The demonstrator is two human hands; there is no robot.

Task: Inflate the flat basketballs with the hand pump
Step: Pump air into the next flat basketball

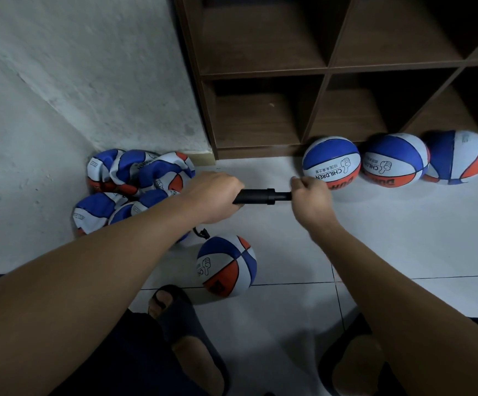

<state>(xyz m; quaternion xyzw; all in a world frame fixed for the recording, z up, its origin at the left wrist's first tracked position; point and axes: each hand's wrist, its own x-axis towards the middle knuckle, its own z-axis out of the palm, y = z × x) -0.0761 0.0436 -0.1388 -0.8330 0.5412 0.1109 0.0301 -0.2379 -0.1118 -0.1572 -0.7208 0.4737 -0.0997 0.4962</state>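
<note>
Above floor: L hand grips pump barrel; R hand clenched round its handle; basketball below.

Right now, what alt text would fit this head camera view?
A person's left hand grips a black pump while the right hand holds its handle, above a round ball on the floor. Flat balls are heaped in the corner; three round balls line a wooden shelf.

Storage corner: wooden cubby shelf, tiled floor, plaster wall.
</note>
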